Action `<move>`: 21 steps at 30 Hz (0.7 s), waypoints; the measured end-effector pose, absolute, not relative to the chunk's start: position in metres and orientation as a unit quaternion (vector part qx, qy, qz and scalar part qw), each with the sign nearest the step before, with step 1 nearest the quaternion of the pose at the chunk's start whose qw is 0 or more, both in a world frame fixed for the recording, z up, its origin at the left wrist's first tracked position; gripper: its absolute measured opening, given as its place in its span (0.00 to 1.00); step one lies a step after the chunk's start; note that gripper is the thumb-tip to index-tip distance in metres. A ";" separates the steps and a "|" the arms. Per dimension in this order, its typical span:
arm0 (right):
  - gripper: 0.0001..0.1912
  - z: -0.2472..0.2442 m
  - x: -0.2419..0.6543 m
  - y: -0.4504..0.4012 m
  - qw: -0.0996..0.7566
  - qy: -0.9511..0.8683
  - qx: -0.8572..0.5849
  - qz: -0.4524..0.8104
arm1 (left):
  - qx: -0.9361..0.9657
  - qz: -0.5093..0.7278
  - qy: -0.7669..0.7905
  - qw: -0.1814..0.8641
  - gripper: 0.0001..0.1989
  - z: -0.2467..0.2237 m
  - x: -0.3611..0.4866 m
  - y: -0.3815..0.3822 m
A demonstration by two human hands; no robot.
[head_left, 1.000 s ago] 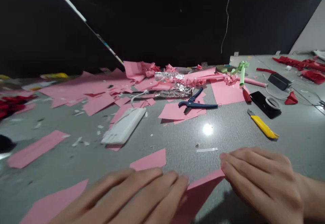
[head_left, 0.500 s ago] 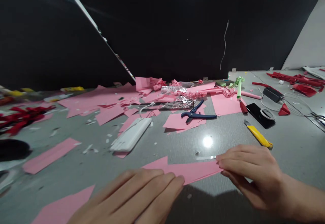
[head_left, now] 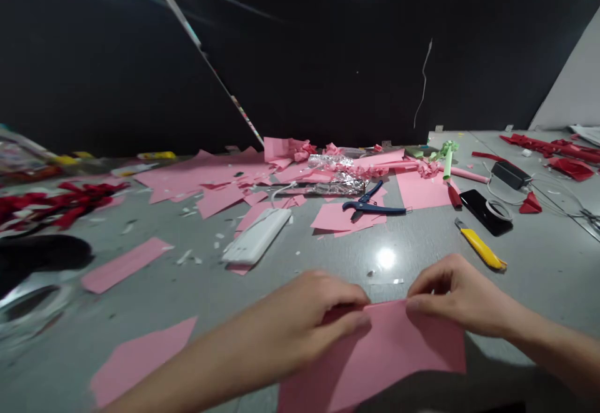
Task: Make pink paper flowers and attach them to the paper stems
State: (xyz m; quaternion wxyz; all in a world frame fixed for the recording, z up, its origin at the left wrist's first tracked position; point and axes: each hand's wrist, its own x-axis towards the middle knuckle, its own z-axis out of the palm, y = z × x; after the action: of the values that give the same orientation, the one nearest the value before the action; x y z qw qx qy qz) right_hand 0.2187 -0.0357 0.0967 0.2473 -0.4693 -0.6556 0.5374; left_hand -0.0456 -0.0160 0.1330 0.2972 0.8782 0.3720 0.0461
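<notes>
A sheet of pink paper [head_left: 384, 357] lies spread low in front of me, its far edge between my two hands. My left hand [head_left: 323, 319] pinches that edge on the left, thumb over the paper and fingers behind it. On the right, my right hand [head_left: 440, 294] pinches the same edge between thumb and fingertips. Just beyond the edge, a short clear strip [head_left: 387, 282] lies on the grey table. A yellow utility knife [head_left: 482, 247] rests past my right hand, its blade end pointing away.
A white power bank [head_left: 257, 238] with a cable lies ahead. Blue-handled cutters [head_left: 375, 205] rest on pink scraps. A black phone [head_left: 482, 212] lies to the right, under a white tape roll [head_left: 499, 209]. Another pink piece [head_left: 140, 360] is at left. A black panel [head_left: 300, 57] rises behind.
The pink paper, a narrow flat band between my hands before, now shows as a wide sheet toward me. Both hands have moved to its far edge, closer together. The view has shifted slightly.
</notes>
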 end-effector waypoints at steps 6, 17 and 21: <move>0.08 0.049 0.234 -0.015 0.184 -0.656 -0.494 0.540 | 0.842 -0.021 0.395 0.367 0.21 0.080 -0.034 -0.002; 0.11 0.021 0.225 -0.029 0.204 -0.661 -0.495 0.525 | 0.898 -0.037 0.349 0.267 0.15 0.041 -0.027 0.000; 0.09 0.023 0.225 -0.034 0.217 -0.651 -0.494 0.534 | 0.911 -0.020 0.337 0.238 0.14 0.034 -0.025 -0.007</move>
State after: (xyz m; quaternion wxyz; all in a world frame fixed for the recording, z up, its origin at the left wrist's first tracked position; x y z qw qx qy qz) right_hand 0.2252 -0.0335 0.0226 0.2169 -0.4940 -0.6510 0.5340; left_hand -0.0247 -0.0066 0.0341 0.2378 0.9106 0.3375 -0.0199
